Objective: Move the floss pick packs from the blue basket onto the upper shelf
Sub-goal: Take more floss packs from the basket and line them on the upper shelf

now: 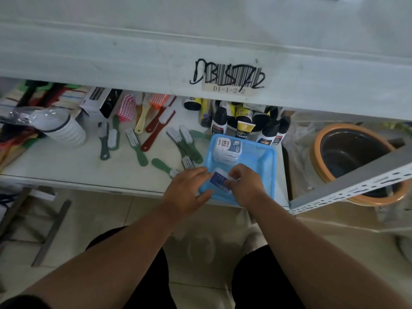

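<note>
Both my hands are down in the blue basket [266,152], which sits at the front edge of the lower shelf [66,161], close enough to reach without leaning in. My right hand [244,184] pinches the near floss pick pack [219,179] from its right side; my left hand [186,192] rests against the pack's left end with fingers spread, probably steadying it, not gripping. The pack is flat, dark blue card with a clear cover. A second stack of packs [227,149], mostly white, lies at the basket's far end. The upper shelf [156,36] above looks bare where I can see it.
</note>
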